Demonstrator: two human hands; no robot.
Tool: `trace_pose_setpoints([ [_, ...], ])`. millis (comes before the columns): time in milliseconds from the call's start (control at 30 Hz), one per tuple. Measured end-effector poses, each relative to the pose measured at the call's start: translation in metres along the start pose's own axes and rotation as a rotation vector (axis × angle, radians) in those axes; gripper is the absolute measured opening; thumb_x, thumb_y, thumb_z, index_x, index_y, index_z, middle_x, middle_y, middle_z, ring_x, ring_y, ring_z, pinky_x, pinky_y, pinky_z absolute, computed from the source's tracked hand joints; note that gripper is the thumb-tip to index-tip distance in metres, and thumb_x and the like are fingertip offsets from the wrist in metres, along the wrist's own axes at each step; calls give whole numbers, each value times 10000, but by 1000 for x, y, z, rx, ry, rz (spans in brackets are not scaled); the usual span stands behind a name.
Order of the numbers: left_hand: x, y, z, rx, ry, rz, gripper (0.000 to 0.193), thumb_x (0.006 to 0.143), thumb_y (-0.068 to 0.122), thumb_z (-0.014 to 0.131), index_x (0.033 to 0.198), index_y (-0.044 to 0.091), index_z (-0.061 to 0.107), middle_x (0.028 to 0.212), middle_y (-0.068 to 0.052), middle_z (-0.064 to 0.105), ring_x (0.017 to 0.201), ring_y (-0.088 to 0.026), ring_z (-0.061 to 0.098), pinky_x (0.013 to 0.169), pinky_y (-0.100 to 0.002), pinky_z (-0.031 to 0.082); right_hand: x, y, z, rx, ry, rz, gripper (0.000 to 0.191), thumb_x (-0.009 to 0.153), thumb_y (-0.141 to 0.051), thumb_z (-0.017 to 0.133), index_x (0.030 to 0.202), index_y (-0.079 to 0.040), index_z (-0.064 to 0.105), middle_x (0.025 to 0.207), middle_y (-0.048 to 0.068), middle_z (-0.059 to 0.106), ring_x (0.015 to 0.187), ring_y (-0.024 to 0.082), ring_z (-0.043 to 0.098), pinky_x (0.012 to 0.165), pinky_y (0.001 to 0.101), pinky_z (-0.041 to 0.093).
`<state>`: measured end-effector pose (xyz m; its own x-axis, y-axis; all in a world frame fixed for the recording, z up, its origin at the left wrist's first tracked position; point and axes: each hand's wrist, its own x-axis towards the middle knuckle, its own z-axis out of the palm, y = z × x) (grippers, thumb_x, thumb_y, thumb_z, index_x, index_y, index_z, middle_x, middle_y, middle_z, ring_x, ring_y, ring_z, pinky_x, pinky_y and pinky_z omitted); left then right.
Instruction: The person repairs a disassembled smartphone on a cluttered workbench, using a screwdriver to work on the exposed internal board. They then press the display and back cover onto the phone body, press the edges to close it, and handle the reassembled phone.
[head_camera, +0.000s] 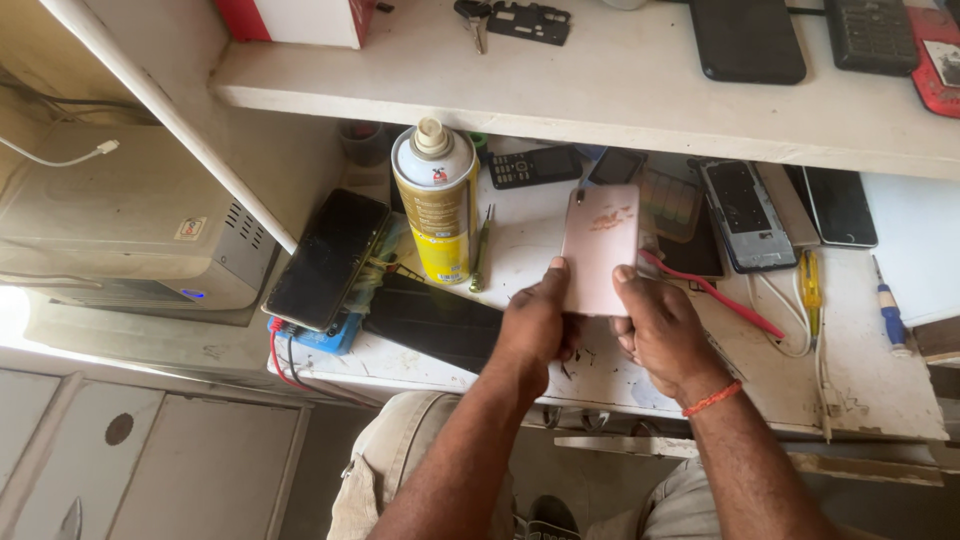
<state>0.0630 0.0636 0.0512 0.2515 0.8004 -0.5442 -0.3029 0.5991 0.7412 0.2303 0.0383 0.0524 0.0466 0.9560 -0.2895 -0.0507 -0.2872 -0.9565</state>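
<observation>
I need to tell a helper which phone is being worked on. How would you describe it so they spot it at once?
Look at the lower white workbench, right of the yellow spray can. Both hands hold a pink phone back-side up; every other phone nearby is black or opened up.

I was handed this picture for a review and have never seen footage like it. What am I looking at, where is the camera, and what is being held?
There is no machine here: a person works with two bare hands. The single picture comes from a camera worn on the person's head, looking down, so the arms reach in from the bottom edge.

The left hand and the right hand together hold a pink phone, its back facing up, above a worn white workbench. The right wrist wears an orange thread band.

On the bench lie a yellow spray can standing upright, a green screwdriver beside it, a dark phone propped on a blue block, a small keypad phone, an opened phone frame and a yellow-handled screwdriver. A shelf above carries more devices.
</observation>
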Motion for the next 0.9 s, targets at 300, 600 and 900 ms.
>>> trace_pose_setpoints([
  [300,18,-9,-6,-314,165,58,318,1018,334,600,1032,25,670,909,-93,705,757,-157,638,691,-325,562,-6,3,4,-348,-74,-284,499,1069,-418,527,905,27,682,766,44,635,706,127,574,636,308,473],
  [600,11,-8,-5,-295,163,27,290,1008,333,612,919,61,655,814,-61,703,678,-143,635,644,-316,560,-7,-10,19,-432,-27,-370,479,1049,-412,473,988,0,710,821,43,717,795,134,636,760,329,540],
  [900,11,-9,-1,-141,200,165,351,995,330,639,900,-1,710,780,-78,718,636,-128,612,608,-295,527,-4,-5,18,-313,62,-258,465,1064,-400,486,896,-6,664,793,46,624,760,147,564,709,356,492],
])
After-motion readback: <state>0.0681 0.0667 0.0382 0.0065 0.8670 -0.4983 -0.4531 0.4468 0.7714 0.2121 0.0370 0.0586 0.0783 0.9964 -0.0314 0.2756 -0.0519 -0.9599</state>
